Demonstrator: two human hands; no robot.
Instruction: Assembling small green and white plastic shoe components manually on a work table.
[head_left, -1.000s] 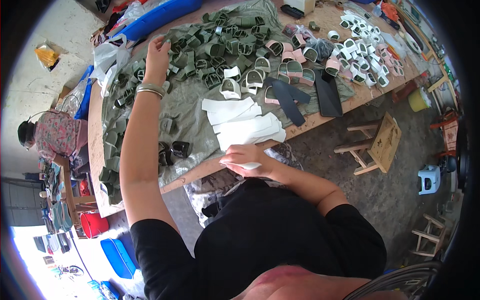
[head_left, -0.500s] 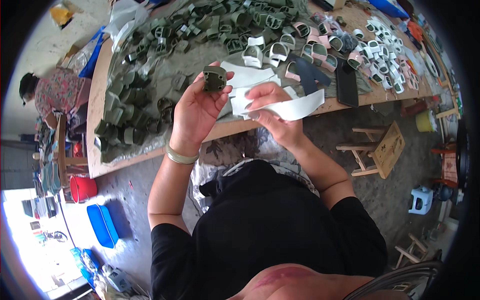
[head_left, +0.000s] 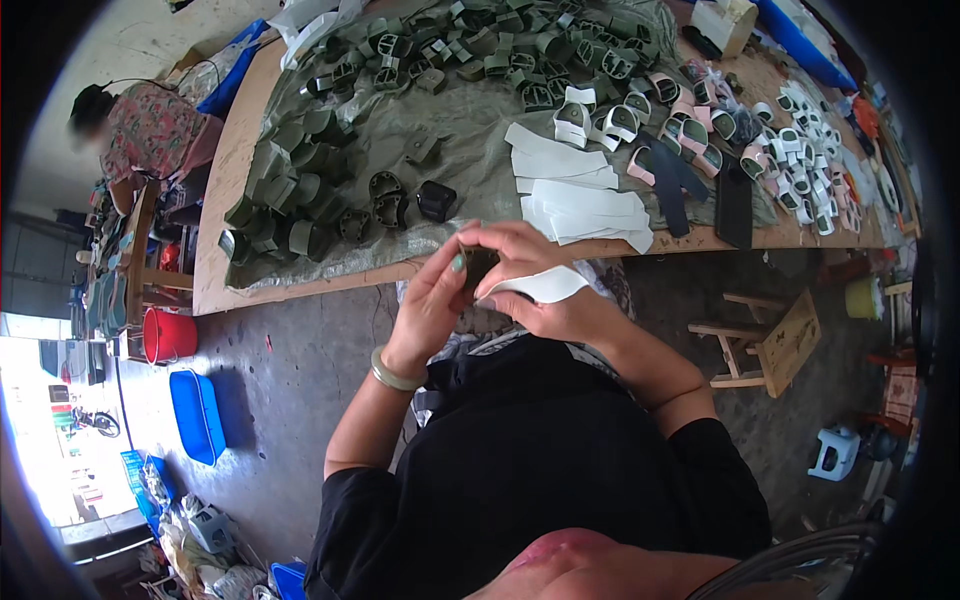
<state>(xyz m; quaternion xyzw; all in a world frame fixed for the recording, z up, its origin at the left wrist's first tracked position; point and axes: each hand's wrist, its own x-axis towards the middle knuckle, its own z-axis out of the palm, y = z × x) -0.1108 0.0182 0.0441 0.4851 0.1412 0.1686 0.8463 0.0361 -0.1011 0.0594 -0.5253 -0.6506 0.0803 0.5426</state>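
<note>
left hand (head_left: 425,312): grip curled closed round dark green piece (head_left: 481,264), mostly hidden, centre of frame | right hand (head_left: 570,316): grip pinched on curved white strip (head_left: 550,285), just beside | desk (head_left: 230,175), upper half: flat white pieces (head_left: 585,208), green straps (head_left: 320,158)

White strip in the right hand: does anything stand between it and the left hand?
Yes: a dark piece, mostly hidden by fingers, sits between the left hand and the right hand, which holds the white strip.
</note>
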